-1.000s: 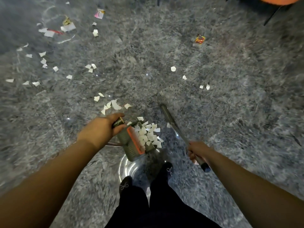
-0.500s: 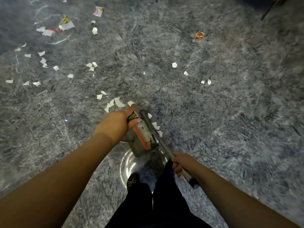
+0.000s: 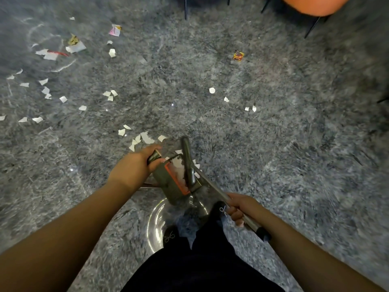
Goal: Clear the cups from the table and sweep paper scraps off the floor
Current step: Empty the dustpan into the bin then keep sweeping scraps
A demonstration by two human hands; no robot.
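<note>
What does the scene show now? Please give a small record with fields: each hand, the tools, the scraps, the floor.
left hand: left hand grips the handle of the dark green dustpan with orange lip
right hand: right hand grips the grey metal broom handle
broom head: dark broom head lies across the dustpan mouth
scraps: white paper scraps lie scattered on the floor; some are in the dustpan
floor: grey mottled floor

It looked like an indoor sitting or dining area, perhaps a café or office lounge: polished grey stone floor, thin black chair legs under an orange seat, and torn paper scraps and wrappers littering it.
</note>
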